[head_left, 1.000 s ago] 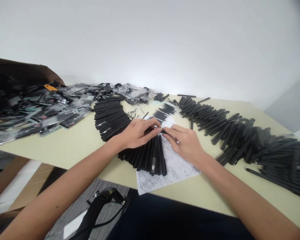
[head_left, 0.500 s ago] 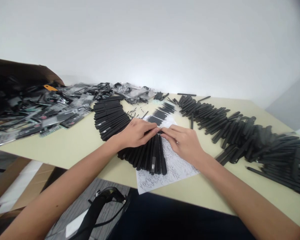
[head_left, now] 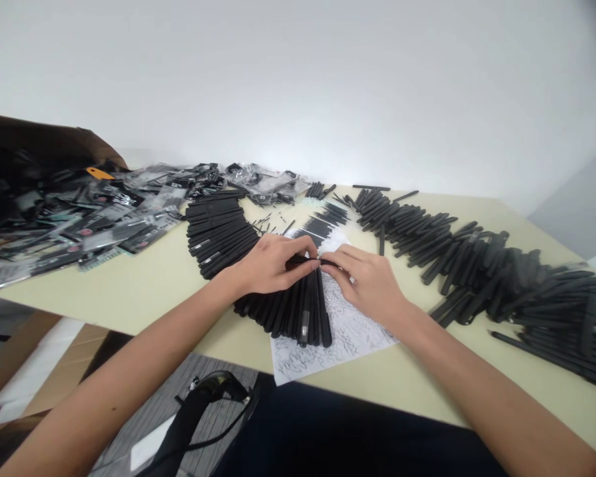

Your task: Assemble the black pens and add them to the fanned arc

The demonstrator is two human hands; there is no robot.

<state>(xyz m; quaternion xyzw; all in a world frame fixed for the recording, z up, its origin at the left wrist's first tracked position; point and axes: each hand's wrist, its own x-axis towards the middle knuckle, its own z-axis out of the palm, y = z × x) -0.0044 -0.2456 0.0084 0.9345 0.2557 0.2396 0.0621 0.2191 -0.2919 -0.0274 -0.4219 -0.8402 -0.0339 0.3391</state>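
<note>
My left hand (head_left: 271, 265) and my right hand (head_left: 366, 281) meet over the far end of a row of black pens (head_left: 291, 308) that lies partly on a scribbled white paper sheet (head_left: 345, 334). Both hands pinch a thin black pen part (head_left: 322, 262) between thumb and fingertips, the fingers curled close together. The left palm rests on the row of black pens. Small thin black refills (head_left: 322, 225) lie just beyond the hands.
A long heap of black pen barrels (head_left: 477, 265) runs along the right of the pale yellow table (head_left: 144, 285). Another fanned row of pens (head_left: 218, 232) lies behind the left hand. Plastic-wrapped packets (head_left: 79, 225) pile up at the far left. A black bag strap (head_left: 198, 404) lies on the floor.
The hands stay almost in place over the pen row; the fingertips have shifted slightly around the small black part between them.
</note>
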